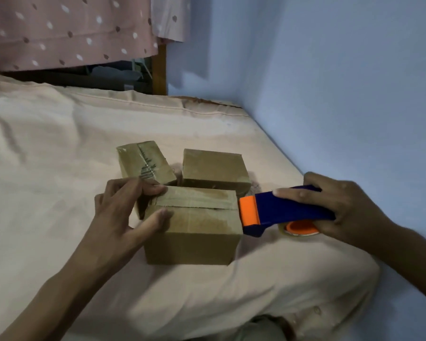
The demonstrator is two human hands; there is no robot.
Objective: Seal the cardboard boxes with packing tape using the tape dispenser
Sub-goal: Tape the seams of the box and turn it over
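Observation:
Three brown cardboard boxes sit on the bed. The nearest box (pixel 197 227) has a strip of tape running along its top seam. My left hand (pixel 123 207) grips its left end, fingers over the top edge and thumb on the front face. My right hand (pixel 340 205) holds the blue and orange tape dispenser (pixel 280 210), whose orange head touches the box's right top edge. The tape roll (pixel 298 230) shows under the dispenser. Behind stand a taped box with dark writing (pixel 145 161) and another box (pixel 214 168).
A peach bedsheet (pixel 59 156) covers the mattress. A blue wall (pixel 330 94) runs close along the right side. My knee in light trousers (pixel 268 286) lies just in front of the near box. A pink dotted curtain (pixel 67 30) hangs at the back.

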